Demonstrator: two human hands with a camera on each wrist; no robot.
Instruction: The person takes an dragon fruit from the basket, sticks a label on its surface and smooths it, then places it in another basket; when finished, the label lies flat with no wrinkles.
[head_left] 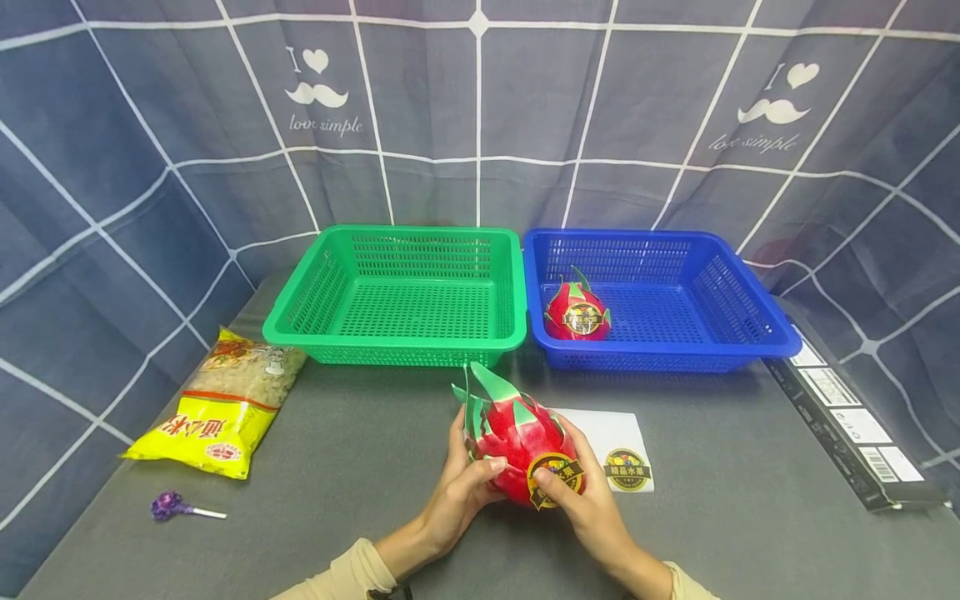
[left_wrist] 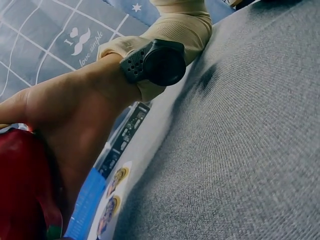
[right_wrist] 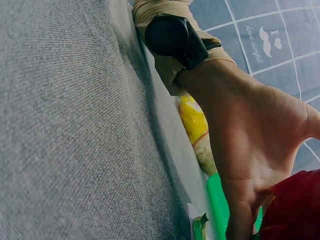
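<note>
Both hands hold a red dragon fruit (head_left: 517,442) with green leaf tips, above the grey table. My left hand (head_left: 459,492) grips its left side, thumb lying across the front. On the other side my right hand (head_left: 592,504) grips it, the thumb pressing on a black-and-gold round sticker (head_left: 564,473). The sticker's lower edge stands out from the skin. Behind the right hand lies a white sticker sheet (head_left: 600,425) bearing one visible sticker (head_left: 627,470). In the left wrist view the right hand (left_wrist: 75,115) shows against the fruit (left_wrist: 22,185); the right wrist view shows the left hand (right_wrist: 255,135).
A green basket (head_left: 397,342) stands at the back beside a blue basket (head_left: 660,354), which contains another stickered dragon fruit (head_left: 577,310). At left lie a yellow food bag (head_left: 217,408) and a purple lollipop (head_left: 171,506). A long black box (head_left: 855,425) lies at right.
</note>
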